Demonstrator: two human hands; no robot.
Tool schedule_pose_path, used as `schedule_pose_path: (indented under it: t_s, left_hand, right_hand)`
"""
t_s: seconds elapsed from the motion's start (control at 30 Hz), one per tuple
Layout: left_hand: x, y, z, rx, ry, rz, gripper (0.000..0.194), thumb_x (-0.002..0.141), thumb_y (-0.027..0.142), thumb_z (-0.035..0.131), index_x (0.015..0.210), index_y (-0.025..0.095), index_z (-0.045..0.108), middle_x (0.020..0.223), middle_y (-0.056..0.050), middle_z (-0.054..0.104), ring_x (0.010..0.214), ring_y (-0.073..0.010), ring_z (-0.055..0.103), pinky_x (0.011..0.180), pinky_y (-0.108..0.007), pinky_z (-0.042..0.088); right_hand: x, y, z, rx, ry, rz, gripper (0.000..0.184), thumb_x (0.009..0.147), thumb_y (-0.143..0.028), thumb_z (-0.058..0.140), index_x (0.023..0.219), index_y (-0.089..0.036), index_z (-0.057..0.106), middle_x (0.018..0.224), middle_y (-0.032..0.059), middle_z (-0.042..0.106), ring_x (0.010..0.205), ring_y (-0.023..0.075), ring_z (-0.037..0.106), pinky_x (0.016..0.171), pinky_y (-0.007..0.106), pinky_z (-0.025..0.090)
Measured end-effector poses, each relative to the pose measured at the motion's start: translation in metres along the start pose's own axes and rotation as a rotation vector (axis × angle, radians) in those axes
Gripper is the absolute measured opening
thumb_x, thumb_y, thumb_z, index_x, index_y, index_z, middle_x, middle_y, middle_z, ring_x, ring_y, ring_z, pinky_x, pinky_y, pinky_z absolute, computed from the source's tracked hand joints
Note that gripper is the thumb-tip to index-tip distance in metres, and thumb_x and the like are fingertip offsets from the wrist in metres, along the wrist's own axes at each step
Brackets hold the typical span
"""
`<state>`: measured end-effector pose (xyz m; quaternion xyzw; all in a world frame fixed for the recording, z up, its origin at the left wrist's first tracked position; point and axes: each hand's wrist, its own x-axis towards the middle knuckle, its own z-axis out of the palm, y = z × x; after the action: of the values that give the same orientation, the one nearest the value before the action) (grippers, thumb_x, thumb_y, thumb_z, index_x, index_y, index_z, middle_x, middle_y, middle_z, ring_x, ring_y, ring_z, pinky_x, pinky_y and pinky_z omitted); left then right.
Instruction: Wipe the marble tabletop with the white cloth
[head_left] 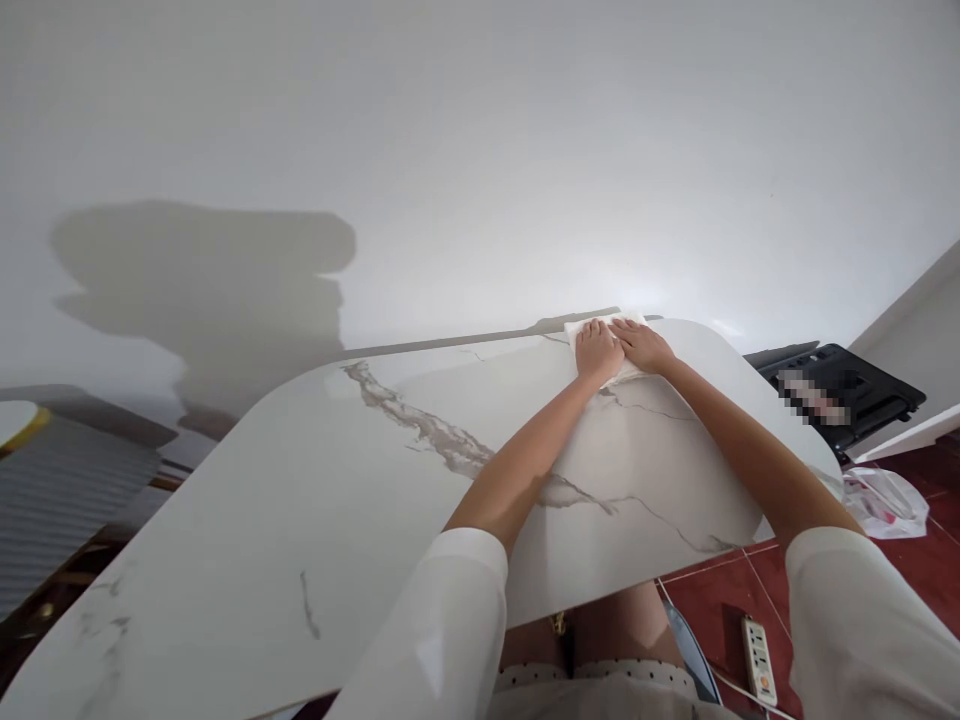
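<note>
Two hands, one cloth

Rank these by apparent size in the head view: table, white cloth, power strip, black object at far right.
1. Table, largest by far
2. Black object
Unranked below these: white cloth and power strip; left hand and right hand hide part of the cloth.

White cloth; white tabletop (grey-brown marble veins); red floor tiles.
</note>
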<state>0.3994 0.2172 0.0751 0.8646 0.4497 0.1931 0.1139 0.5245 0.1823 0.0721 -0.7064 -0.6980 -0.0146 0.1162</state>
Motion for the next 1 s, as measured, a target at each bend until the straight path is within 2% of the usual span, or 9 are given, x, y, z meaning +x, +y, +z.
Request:
schedule_pose_path:
  t_s: [0.13,0.23,0.4,0.53,0.63,0.87,1.0]
  left_hand:
    - [0.023,-0.002,0.008,0.052,0.038,0.031,0.052,0.092,0.022,0.029,0.140,0.004,0.037,0.148,-0.013,0.036,0.138,-0.0234,0.030,0.113,-0.036,0.022]
    - [0.034,0.003,0.013,0.068,0.053,0.073,0.050,0.091,0.020,0.031,0.137,0.004,0.040,0.145,-0.015,0.041,0.135,-0.0235,0.034,0.112,-0.037,0.025]
    - [0.028,0.021,0.022,0.057,0.042,0.087,0.053,0.090,0.023,0.033,0.140,0.003,0.037,0.148,-0.014,0.036,0.138,-0.0241,0.029,0.114,-0.036,0.021]
    - [-0.001,0.043,0.027,0.039,0.024,0.110,0.056,0.091,0.026,0.032,0.142,0.002,0.033,0.151,-0.014,0.032,0.140,-0.0248,0.025,0.115,-0.036,0.020]
    - [-0.029,0.058,0.025,0.032,0.010,0.134,0.056,0.091,0.025,0.031,0.141,0.001,0.034,0.150,-0.015,0.032,0.140,-0.0253,0.025,0.115,-0.037,0.020]
    - [-0.107,0.081,0.010,-0.013,-0.033,0.183,0.057,0.090,0.026,0.030,0.142,0.004,0.032,0.151,-0.015,0.030,0.141,-0.0282,0.022,0.115,-0.043,0.018]
    - [-0.148,0.092,0.001,0.002,-0.042,0.219,0.057,0.090,0.025,0.030,0.141,-0.001,0.032,0.150,-0.017,0.030,0.141,-0.0283,0.022,0.115,-0.039,0.017]
  right_hand:
    - [0.018,0.016,0.002,0.004,0.003,-0.007,0.054,0.096,-0.037,0.022,0.145,-0.019,0.036,0.151,0.0016,0.032,0.139,0.0247,0.027,0.112,0.042,0.028]
    - [0.025,0.032,0.007,-0.031,0.022,-0.003,0.053,0.096,-0.037,0.021,0.144,-0.021,0.038,0.149,0.0022,0.036,0.138,0.0254,0.030,0.111,0.045,0.029]
    - [0.011,0.055,0.015,-0.078,0.058,-0.003,0.053,0.096,-0.034,0.019,0.145,-0.019,0.036,0.151,0.0043,0.034,0.139,0.0252,0.029,0.111,0.046,0.029]
    - [-0.026,0.063,0.011,-0.083,0.063,-0.015,0.054,0.095,-0.031,0.020,0.146,-0.018,0.033,0.152,0.0046,0.030,0.140,0.0253,0.026,0.111,0.046,0.028]
    - [-0.062,0.058,0.003,-0.086,0.055,0.015,0.055,0.095,-0.032,0.020,0.147,-0.019,0.030,0.153,0.0043,0.028,0.140,0.0266,0.024,0.111,0.049,0.028]
    - [-0.148,0.023,-0.014,-0.100,0.050,0.048,0.055,0.095,-0.031,0.020,0.147,-0.017,0.030,0.152,0.0067,0.029,0.140,0.0286,0.024,0.109,0.052,0.028]
    - [-0.191,0.002,-0.022,-0.119,0.058,0.053,0.054,0.095,-0.031,0.021,0.146,-0.017,0.032,0.152,0.0071,0.031,0.140,0.0275,0.025,0.109,0.049,0.028]
